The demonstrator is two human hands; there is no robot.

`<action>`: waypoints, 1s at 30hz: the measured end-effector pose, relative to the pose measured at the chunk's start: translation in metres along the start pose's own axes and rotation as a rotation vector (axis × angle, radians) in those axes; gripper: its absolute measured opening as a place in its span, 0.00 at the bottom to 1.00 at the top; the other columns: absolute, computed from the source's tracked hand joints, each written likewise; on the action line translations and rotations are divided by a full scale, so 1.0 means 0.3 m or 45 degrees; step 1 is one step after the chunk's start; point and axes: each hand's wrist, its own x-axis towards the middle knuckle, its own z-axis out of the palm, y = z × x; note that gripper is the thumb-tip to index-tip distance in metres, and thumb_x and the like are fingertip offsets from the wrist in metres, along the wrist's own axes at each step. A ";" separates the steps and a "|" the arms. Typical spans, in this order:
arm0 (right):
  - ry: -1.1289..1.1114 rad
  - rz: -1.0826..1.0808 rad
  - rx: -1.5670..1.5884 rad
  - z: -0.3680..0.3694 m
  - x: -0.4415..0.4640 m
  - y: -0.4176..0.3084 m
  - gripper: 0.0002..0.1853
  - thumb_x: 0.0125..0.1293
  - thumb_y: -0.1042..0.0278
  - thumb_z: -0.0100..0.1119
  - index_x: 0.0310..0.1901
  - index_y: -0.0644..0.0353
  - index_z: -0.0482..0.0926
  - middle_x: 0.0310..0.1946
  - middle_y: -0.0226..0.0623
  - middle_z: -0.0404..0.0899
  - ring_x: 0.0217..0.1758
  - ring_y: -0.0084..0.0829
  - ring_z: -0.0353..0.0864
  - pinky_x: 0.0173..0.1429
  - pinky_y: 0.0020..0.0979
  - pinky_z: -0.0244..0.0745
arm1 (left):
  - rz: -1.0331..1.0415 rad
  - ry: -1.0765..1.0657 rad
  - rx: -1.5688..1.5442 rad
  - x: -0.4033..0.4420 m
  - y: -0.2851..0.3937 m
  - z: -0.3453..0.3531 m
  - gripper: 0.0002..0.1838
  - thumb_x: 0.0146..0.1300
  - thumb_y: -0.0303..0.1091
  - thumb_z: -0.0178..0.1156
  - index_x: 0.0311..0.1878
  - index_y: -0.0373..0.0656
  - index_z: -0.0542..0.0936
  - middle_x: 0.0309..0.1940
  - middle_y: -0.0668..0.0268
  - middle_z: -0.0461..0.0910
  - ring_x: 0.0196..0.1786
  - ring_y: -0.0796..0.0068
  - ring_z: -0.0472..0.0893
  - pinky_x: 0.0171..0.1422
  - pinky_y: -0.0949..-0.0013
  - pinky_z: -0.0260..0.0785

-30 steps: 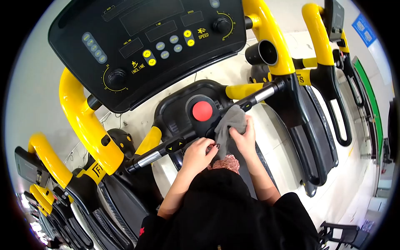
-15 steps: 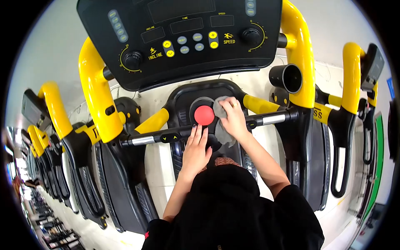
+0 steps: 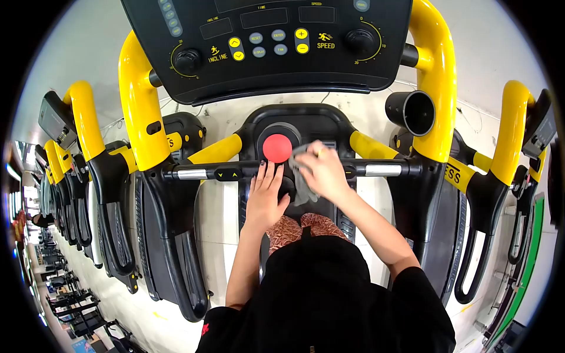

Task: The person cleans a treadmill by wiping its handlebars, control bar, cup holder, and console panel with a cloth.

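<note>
My left hand (image 3: 265, 197) lies with its fingers spread on the black centre mount, fingertips just below the red round button (image 3: 277, 148). It holds nothing. In my right hand (image 3: 322, 170) is a grey cloth (image 3: 303, 187), pressed by bent fingers against the mount to the right of the button. Part of the cloth hangs below the fingers. The black crossbar (image 3: 251, 171) runs behind both hands. Above them is the treadmill console (image 3: 276, 59) with its two knobs and yellow and grey buttons.
A yellow upright (image 3: 141, 100) stands at the left and another (image 3: 436, 82) at the right, with a black cup holder (image 3: 411, 113) beside it. More treadmills line both sides. Gym equipment (image 3: 82, 312) shows at lower left.
My left hand has gone from closed near the cloth to spread on the mount. My right hand has carried the cloth to the button's right side, then slightly lower. The view has shifted.
</note>
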 end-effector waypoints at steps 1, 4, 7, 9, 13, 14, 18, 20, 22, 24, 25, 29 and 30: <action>0.042 0.060 -0.016 -0.021 0.040 0.004 0.14 0.46 0.73 0.64 0.38 0.53 0.79 0.37 0.37 0.70 0.43 0.39 0.73 0.45 0.37 0.67 | 0.001 0.003 0.001 0.002 0.005 0.003 0.37 0.54 0.37 0.60 0.68 0.44 0.59 0.70 0.55 0.53 0.73 0.53 0.51 0.71 0.48 0.48; 0.102 0.089 0.116 -0.020 0.107 0.018 0.14 0.48 0.72 0.65 0.39 0.56 0.77 0.36 0.40 0.71 0.41 0.45 0.75 0.45 0.38 0.72 | -0.019 0.029 -0.002 -0.004 0.012 0.008 0.38 0.54 0.38 0.59 0.69 0.44 0.59 0.70 0.55 0.53 0.73 0.51 0.51 0.71 0.47 0.48; 0.191 0.137 0.148 0.027 0.067 0.002 0.15 0.47 0.71 0.65 0.40 0.56 0.76 0.36 0.39 0.71 0.41 0.44 0.75 0.44 0.39 0.72 | -0.043 0.027 0.026 -0.003 0.016 0.016 0.38 0.54 0.38 0.59 0.68 0.43 0.59 0.70 0.54 0.53 0.73 0.51 0.51 0.71 0.46 0.49; 0.013 0.132 -0.027 0.049 0.003 -0.036 0.15 0.47 0.69 0.66 0.38 0.53 0.77 0.36 0.36 0.72 0.43 0.39 0.75 0.45 0.39 0.67 | -0.048 0.044 0.032 -0.005 0.016 0.029 0.38 0.54 0.38 0.59 0.68 0.43 0.59 0.70 0.54 0.53 0.73 0.51 0.51 0.70 0.46 0.49; -0.028 0.072 -0.103 0.032 -0.008 -0.025 0.13 0.46 0.68 0.66 0.36 0.52 0.78 0.33 0.33 0.71 0.43 0.34 0.74 0.45 0.36 0.61 | -0.035 0.054 0.041 -0.006 0.018 0.022 0.38 0.54 0.38 0.59 0.68 0.42 0.59 0.70 0.53 0.53 0.72 0.51 0.51 0.70 0.46 0.50; 0.101 0.031 -0.084 0.023 0.019 -0.014 0.12 0.47 0.68 0.65 0.35 0.53 0.78 0.34 0.33 0.72 0.42 0.35 0.74 0.45 0.36 0.62 | -0.027 0.056 0.037 -0.006 0.018 0.018 0.38 0.53 0.37 0.60 0.68 0.42 0.59 0.70 0.53 0.53 0.72 0.51 0.52 0.70 0.45 0.50; 0.226 0.193 0.125 0.011 0.100 0.007 0.12 0.49 0.72 0.64 0.38 0.58 0.77 0.36 0.38 0.73 0.43 0.42 0.74 0.47 0.38 0.66 | -0.025 0.064 0.020 -0.007 0.017 0.016 0.38 0.53 0.37 0.60 0.68 0.42 0.58 0.70 0.53 0.53 0.72 0.51 0.51 0.70 0.45 0.51; 0.261 0.177 0.066 0.036 0.074 -0.008 0.13 0.49 0.71 0.64 0.38 0.57 0.77 0.36 0.37 0.72 0.43 0.40 0.74 0.46 0.39 0.65 | -0.034 0.084 -0.010 -0.007 0.019 0.020 0.38 0.53 0.37 0.60 0.68 0.42 0.59 0.70 0.54 0.53 0.72 0.51 0.52 0.69 0.45 0.51; 0.255 0.165 -0.048 0.065 0.018 -0.030 0.14 0.49 0.69 0.65 0.40 0.54 0.78 0.37 0.36 0.71 0.43 0.38 0.73 0.47 0.39 0.64 | -0.040 0.087 -0.036 -0.005 0.012 0.026 0.38 0.53 0.37 0.60 0.68 0.42 0.60 0.70 0.54 0.53 0.72 0.51 0.52 0.69 0.44 0.51; 0.173 0.063 -0.133 0.063 -0.049 -0.068 0.17 0.46 0.69 0.64 0.42 0.54 0.79 0.39 0.35 0.71 0.45 0.38 0.70 0.50 0.40 0.63 | -0.027 0.103 -0.047 -0.010 0.009 0.023 0.35 0.54 0.36 0.59 0.66 0.42 0.62 0.69 0.54 0.55 0.71 0.50 0.55 0.69 0.49 0.53; 0.147 0.003 -0.146 0.057 -0.077 -0.085 0.18 0.45 0.70 0.64 0.43 0.55 0.79 0.41 0.35 0.71 0.46 0.39 0.70 0.52 0.40 0.63 | -0.030 0.102 -0.047 -0.019 0.006 0.016 0.35 0.54 0.36 0.59 0.66 0.42 0.62 0.69 0.54 0.55 0.71 0.50 0.55 0.69 0.49 0.53; 0.118 -0.064 -0.229 0.042 -0.118 -0.095 0.20 0.44 0.72 0.63 0.44 0.56 0.79 0.44 0.36 0.71 0.50 0.40 0.69 0.56 0.41 0.63 | -0.137 0.135 -0.470 -0.070 0.022 -0.035 0.28 0.56 0.30 0.59 0.62 0.41 0.67 0.64 0.53 0.63 0.66 0.52 0.64 0.66 0.63 0.60; 0.106 -0.096 -0.207 0.051 -0.116 -0.092 0.20 0.45 0.72 0.62 0.45 0.57 0.79 0.45 0.37 0.70 0.52 0.42 0.68 0.56 0.42 0.64 | -0.165 0.169 -0.494 -0.083 0.009 -0.044 0.27 0.56 0.29 0.59 0.60 0.41 0.68 0.62 0.54 0.66 0.63 0.53 0.67 0.65 0.63 0.62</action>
